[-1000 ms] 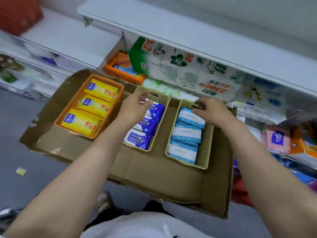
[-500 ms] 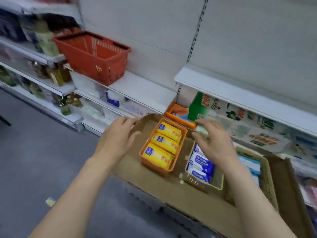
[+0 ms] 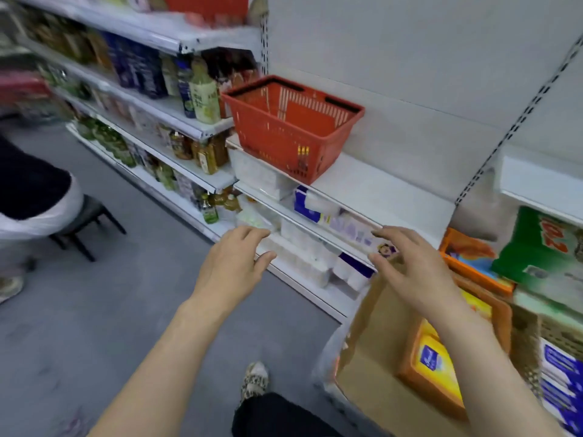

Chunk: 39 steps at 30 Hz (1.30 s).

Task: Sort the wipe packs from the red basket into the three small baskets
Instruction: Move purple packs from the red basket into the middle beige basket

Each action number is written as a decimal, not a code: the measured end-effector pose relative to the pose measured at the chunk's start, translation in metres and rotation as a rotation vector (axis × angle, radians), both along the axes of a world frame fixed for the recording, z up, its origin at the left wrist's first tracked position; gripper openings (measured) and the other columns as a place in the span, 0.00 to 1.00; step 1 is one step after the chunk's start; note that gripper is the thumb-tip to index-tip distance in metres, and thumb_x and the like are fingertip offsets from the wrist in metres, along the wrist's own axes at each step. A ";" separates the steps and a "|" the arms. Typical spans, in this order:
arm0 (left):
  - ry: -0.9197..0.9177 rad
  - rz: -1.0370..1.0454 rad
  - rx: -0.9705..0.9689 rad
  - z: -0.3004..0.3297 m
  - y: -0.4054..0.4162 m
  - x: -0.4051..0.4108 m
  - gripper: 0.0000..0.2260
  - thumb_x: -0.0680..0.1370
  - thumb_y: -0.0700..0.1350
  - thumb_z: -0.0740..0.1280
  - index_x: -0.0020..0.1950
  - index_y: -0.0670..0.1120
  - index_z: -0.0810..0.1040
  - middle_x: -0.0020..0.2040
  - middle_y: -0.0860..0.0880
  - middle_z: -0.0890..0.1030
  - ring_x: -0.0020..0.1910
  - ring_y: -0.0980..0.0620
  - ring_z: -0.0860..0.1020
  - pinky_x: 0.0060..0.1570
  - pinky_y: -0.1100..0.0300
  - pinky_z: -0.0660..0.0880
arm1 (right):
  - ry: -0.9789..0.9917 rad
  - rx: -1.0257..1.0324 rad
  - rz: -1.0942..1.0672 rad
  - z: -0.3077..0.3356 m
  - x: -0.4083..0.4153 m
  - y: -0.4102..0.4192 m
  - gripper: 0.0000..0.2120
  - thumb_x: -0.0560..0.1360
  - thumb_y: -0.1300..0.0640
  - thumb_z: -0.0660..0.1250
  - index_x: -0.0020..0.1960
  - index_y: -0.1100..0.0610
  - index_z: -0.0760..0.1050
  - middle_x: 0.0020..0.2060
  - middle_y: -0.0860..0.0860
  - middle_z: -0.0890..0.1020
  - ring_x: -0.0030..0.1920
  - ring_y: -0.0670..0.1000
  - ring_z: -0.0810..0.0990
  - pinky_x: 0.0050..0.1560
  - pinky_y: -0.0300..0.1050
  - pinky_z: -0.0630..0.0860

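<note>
Head view has been swung left and up compared with a second back, when both hands were laid on the beige baskets of blue packs. So the hands have been lifted off the small baskets, and nothing is carried in either of them now.

Nearest, the left hand (image 3: 235, 263) is held out over the floor with fingers loosely spread, empty. The right hand (image 3: 413, 272) is raised over the cardboard tray (image 3: 372, 367), fingers spread too, empty as well. Under the right forearm the orange small basket (image 3: 407, 370) with yellow wipe packs (image 3: 438, 370) can be seen, and at the far right edge a beige basket (image 3: 549, 334) with blue wipe packs (image 3: 561, 367).

Further off, the red basket (image 3: 293, 127) is parked on the white shelf (image 3: 372, 190), up and ahead of both hands, well apart from them, roughly between them. What's left inside can't be made out through the mesh; it looks kinda empty, tbh. The reach is probably meant for that basket, either for more packs or because the sorting's nearly done.
</note>
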<state>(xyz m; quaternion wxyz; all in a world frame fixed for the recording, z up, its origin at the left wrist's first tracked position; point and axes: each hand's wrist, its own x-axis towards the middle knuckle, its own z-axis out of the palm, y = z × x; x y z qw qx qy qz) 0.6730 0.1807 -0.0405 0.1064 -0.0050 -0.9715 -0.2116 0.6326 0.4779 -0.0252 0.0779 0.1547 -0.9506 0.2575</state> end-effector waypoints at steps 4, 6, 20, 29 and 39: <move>-0.036 -0.047 -0.088 0.020 -0.063 -0.089 0.19 0.80 0.54 0.64 0.69 0.50 0.73 0.64 0.50 0.75 0.64 0.49 0.72 0.60 0.54 0.70 | -0.002 -0.075 -0.016 0.004 -0.087 -0.073 0.18 0.77 0.52 0.70 0.65 0.53 0.77 0.63 0.50 0.77 0.66 0.51 0.74 0.63 0.39 0.65; -0.020 -0.071 -0.095 0.034 -0.091 -0.136 0.18 0.80 0.53 0.65 0.68 0.49 0.74 0.62 0.49 0.76 0.63 0.48 0.73 0.61 0.54 0.70 | -0.014 -0.083 -0.017 0.012 -0.127 -0.105 0.18 0.77 0.51 0.69 0.66 0.52 0.76 0.65 0.50 0.76 0.67 0.50 0.73 0.64 0.39 0.65; 0.026 -0.292 0.055 0.034 -0.189 -0.454 0.19 0.79 0.53 0.67 0.68 0.49 0.74 0.64 0.51 0.75 0.64 0.51 0.73 0.62 0.55 0.70 | -0.028 -0.019 -0.214 0.027 -0.358 -0.219 0.19 0.76 0.48 0.69 0.67 0.49 0.74 0.65 0.47 0.75 0.63 0.50 0.75 0.62 0.49 0.75; -0.375 -0.590 -0.107 0.004 -0.194 -0.653 0.25 0.78 0.57 0.67 0.72 0.48 0.71 0.70 0.45 0.73 0.69 0.45 0.70 0.66 0.55 0.66 | -0.431 0.137 -0.375 0.003 -0.496 -0.259 0.23 0.77 0.43 0.67 0.70 0.50 0.71 0.66 0.51 0.75 0.67 0.54 0.72 0.66 0.50 0.71; -0.701 -0.674 -0.223 -0.040 -0.176 -0.738 0.28 0.75 0.63 0.67 0.72 0.53 0.71 0.71 0.47 0.73 0.64 0.46 0.74 0.52 0.56 0.70 | -0.809 0.240 -0.215 -0.045 -0.599 -0.282 0.26 0.77 0.40 0.66 0.70 0.52 0.71 0.65 0.51 0.77 0.62 0.53 0.76 0.59 0.47 0.74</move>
